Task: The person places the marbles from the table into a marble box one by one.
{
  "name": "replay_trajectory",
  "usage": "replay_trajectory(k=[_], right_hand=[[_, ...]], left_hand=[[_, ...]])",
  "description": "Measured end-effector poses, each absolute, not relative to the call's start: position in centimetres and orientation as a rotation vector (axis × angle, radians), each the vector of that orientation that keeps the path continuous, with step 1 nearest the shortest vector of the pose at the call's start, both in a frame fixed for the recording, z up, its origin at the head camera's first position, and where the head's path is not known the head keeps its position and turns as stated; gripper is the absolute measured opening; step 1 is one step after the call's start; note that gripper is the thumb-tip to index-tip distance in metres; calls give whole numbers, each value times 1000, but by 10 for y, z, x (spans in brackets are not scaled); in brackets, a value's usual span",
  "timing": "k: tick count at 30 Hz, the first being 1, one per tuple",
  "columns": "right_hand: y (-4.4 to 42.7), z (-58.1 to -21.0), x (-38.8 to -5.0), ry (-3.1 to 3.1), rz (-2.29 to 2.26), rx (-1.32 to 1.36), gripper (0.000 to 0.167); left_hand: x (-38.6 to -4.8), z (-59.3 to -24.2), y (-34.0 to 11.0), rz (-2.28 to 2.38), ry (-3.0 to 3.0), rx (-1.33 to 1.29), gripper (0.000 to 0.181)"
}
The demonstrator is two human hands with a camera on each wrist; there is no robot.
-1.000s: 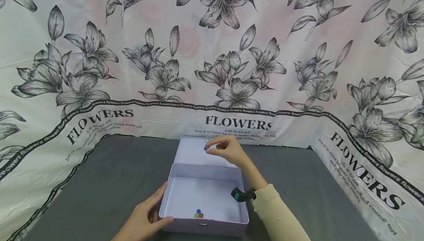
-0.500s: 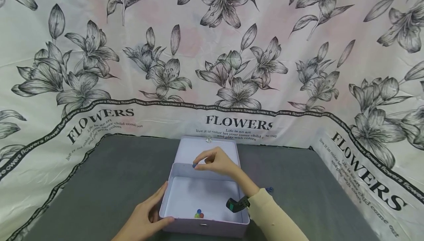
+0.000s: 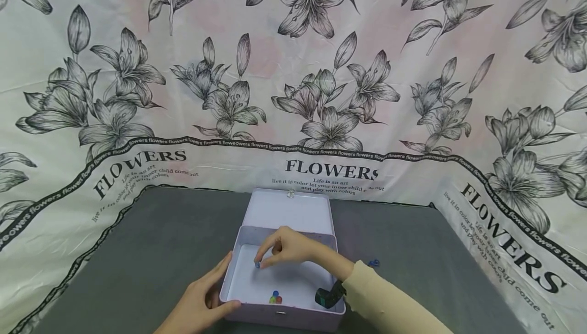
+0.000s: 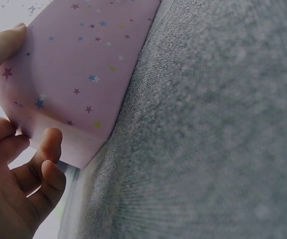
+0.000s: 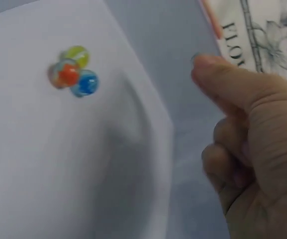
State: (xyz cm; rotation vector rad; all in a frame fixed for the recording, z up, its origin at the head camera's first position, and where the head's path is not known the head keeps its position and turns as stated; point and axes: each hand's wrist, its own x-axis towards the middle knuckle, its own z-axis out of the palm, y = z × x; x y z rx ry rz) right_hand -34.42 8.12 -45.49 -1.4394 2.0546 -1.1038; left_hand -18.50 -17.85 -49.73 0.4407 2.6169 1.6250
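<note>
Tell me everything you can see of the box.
The box is rectangular with rounded corners, pale inside, its outside pink with small coloured stars. It looks smooth, perhaps metal. Its lid is open, folded back behind it; a small catch marks the front. It sits upright on a grey surface, the left hand gripping its left side, three marbles resting inside near the front.

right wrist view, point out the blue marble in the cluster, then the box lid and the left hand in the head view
Blue marble (image 5: 87, 83): right wrist view, on its blue face.
Box lid (image 3: 288, 211): head view, middle of its inner face.
Left hand (image 3: 199, 294): head view, on its back.
</note>
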Motion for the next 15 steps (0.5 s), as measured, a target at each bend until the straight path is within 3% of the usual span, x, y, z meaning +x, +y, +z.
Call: replay_trajectory(k=[15], right_hand=[[79, -464, -343, 2266, -879, -1342, 15]], left_hand=[[-185, -497, -179, 1575, 2657, 419, 92]])
